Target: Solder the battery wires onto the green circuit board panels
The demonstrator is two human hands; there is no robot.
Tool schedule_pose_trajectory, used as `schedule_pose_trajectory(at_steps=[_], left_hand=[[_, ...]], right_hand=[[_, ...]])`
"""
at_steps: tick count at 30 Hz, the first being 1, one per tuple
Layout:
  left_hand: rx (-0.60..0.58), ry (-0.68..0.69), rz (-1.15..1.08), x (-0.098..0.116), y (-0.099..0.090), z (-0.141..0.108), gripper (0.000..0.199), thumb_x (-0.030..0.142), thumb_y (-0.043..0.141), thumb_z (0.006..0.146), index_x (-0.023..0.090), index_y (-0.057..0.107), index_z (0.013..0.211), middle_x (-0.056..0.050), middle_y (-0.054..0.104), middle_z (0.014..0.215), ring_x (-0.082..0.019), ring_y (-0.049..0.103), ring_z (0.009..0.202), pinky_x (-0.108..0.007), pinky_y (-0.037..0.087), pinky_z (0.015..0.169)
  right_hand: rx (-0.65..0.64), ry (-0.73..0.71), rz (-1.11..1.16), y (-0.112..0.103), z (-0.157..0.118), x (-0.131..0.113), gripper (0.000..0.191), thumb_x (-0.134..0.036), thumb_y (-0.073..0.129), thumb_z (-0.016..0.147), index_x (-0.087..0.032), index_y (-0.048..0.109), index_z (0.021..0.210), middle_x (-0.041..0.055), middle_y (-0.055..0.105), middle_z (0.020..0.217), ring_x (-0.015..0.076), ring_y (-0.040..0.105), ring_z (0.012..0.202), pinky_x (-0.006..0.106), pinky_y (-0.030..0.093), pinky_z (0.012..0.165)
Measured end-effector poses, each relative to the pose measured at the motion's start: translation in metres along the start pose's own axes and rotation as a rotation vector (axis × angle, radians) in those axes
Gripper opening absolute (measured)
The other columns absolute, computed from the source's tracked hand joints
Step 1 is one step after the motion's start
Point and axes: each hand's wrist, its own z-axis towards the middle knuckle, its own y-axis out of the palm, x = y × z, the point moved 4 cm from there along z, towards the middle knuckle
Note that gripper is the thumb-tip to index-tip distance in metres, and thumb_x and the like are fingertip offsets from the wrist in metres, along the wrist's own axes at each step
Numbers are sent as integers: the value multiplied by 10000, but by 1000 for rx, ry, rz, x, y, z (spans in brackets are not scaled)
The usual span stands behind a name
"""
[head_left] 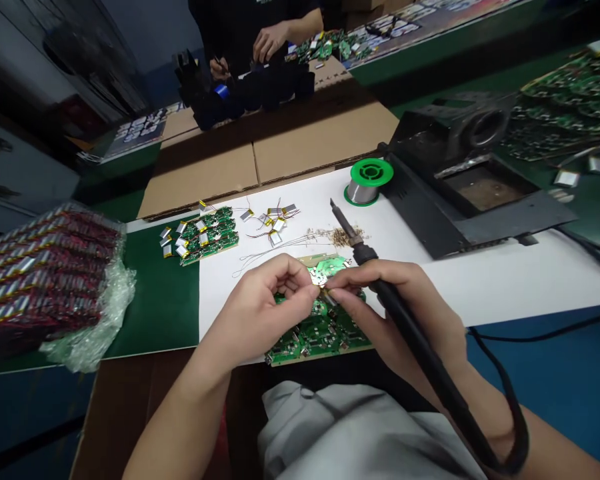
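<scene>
In the head view, the left hand is pinching a small shiny part at frame centre, its fingertips closed on it, just above a green circuit board panel lying on white paper. The right hand is curling its fingers around a black-handled soldering iron, its tip raised near a solder spool.
</scene>
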Motion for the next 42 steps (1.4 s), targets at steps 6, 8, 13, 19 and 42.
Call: schedule_pose_trajectory(at_steps=[6, 8, 13, 19, 42], left_hand=[[68, -19, -166, -6, 10, -7, 123, 242, 686, 915, 195, 611, 829, 8, 611, 738, -123, 554, 686, -247, 465, 646], [64, -20, -203, -6, 12, -9, 133, 218, 702, 911, 191, 614, 814, 14, 608, 720, -114, 548, 667, -234, 460, 630], [66, 38, -455, -12, 9, -9, 81, 299, 693, 994, 220, 711, 997, 18, 681, 761, -105, 608, 666, -222, 517, 642], [205, 141, -217, -11, 5, -5, 279, 123, 790, 893, 285, 815, 1119, -7, 752, 1024, -130, 684, 910, -239, 575, 824], [-182, -142, -579, -15, 12, -10, 195, 216, 797, 918, 187, 605, 932, 21, 735, 680, -92, 653, 580, -178, 522, 585]], right_hand=[[3, 16, 65, 1, -3, -5, 357, -106, 757, 900, -267, 614, 1184, 36, 767, 1067, 174, 777, 904, 296, 669, 764], [-5, 2, 58, 2, -3, -6, 365, -90, 765, 891, -267, 621, 1176, 25, 767, 1051, 162, 777, 902, 285, 666, 793], [62, 98, 123, 0, -1, -4, 332, -83, 778, 879, -269, 644, 1119, 1, 757, 977, 148, 784, 859, 260, 670, 804], [51, 218, 288, 1, 0, -4, 314, -75, 771, 877, -267, 647, 1092, -12, 774, 943, 134, 792, 839, 218, 672, 787], [-48, -10, 357, -2, 6, -17, 418, -4, 727, 889, -319, 687, 1161, -12, 809, 1108, 190, 799, 990, 335, 670, 860]])
